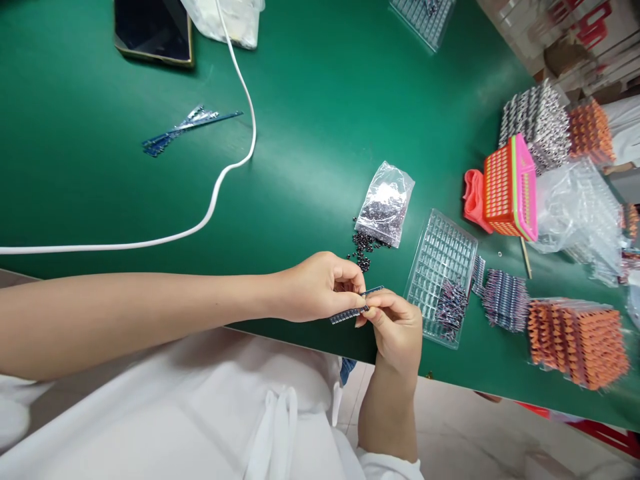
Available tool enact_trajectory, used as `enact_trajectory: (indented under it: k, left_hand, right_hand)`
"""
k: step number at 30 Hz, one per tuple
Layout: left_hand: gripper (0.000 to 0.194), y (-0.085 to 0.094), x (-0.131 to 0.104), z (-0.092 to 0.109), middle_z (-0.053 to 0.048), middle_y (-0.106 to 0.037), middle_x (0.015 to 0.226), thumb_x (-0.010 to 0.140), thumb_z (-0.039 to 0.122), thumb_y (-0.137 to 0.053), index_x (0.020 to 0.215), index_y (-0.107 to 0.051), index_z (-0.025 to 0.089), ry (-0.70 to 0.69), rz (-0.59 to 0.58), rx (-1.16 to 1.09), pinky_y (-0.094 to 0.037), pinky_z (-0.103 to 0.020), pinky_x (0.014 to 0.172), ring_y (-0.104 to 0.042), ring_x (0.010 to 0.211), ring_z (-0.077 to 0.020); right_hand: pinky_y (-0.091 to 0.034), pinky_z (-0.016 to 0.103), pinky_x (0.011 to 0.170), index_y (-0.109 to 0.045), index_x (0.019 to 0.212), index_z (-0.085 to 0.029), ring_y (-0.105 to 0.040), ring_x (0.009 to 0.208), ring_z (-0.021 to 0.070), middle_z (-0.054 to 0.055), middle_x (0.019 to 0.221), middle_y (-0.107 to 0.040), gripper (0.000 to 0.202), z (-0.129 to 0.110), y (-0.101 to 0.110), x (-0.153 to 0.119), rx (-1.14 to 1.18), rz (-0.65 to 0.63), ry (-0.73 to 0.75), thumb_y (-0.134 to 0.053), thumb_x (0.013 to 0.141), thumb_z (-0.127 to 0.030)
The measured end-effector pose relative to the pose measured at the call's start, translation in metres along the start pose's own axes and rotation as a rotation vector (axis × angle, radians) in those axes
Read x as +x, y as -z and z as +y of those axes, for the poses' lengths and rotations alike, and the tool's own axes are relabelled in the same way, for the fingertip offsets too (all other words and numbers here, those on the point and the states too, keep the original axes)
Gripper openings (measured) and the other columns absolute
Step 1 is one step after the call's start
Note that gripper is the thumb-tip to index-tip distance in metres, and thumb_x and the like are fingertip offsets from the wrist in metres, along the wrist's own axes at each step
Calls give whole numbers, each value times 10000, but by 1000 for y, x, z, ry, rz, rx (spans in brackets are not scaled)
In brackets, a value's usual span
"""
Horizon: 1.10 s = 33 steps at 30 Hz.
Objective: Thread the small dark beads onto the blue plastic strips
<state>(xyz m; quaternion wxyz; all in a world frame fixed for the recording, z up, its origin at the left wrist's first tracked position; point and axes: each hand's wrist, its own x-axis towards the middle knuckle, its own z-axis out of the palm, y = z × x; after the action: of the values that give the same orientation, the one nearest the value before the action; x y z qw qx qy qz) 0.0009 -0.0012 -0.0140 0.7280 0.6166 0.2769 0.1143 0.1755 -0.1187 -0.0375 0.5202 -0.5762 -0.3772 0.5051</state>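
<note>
In the head view my left hand (323, 287) is closed on a narrow dark-blue notched strip (345, 316), like a strip of small circuit boards. My right hand (397, 327) pinches at the strip's right end, its thumb and fingertips meeting those of my left. Another blue strip end (374, 291) shows above the fingers; whether it is the same piece I cannot tell. Any tiny part between the fingertips is hidden. Just beyond my hands lie loose small black bead-like parts (364, 248), beside a clear plastic bag (387, 203) with more of them.
Right of my hands is a clear compartment tray (425, 267) with a heap of small leaded parts (451, 307). Further right are bundled strips (505, 300), orange stacks (577, 340) and baskets (500, 190). A white cable (215, 193), blue strips (175, 132) and a phone (153, 30) lie left.
</note>
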Motion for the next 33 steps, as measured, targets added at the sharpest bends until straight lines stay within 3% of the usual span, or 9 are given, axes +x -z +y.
enact_trajectory:
  k: [5,10,19,29,33]
  left_hand:
    - [172,0,-1,-1,-2,-627,653,808,310,-644,762,-635,144,-3,-18,-4,-409,-224,551,-542,598,-119]
    - [153,-3,1,0,-11,-657,706,794,290,-665,792,-626,142,31,-25,-156,-469,-238,605,-594,642,-132]
    - [140,-5,-1,1,-24,-721,745,855,267,-649,840,-702,139,-86,167,-7,-494,-232,662,-648,701,-138]
    - [98,-8,-2,-6,-25,-777,827,863,199,-668,892,-739,138,-264,250,128,-560,-199,746,-726,766,-130]
    - [216,-9,-2,-9,-51,-800,932,858,225,-690,1050,-713,129,-249,252,78,-580,-231,817,-759,874,-163]
  right_hand:
    - [-565,254,496,-767,830,-233,-645,583,119,5,790,-671,37,0,1,1,40,-40,-18,-789,809,-254]
    - [-521,229,474,-759,844,-233,-627,578,108,0,787,-657,29,-3,1,1,37,-45,22,-769,830,-257]
    - [-500,238,577,-747,938,-247,-613,646,102,-12,807,-645,101,-5,-9,-3,-248,193,225,-699,881,-179]
    - [-534,290,660,-715,989,-237,-653,749,150,13,869,-683,154,3,-11,-5,-464,300,387,-664,885,-135]
    - [-534,296,653,-708,981,-231,-655,752,154,14,841,-682,186,2,-13,-4,-504,293,483,-653,873,-91]
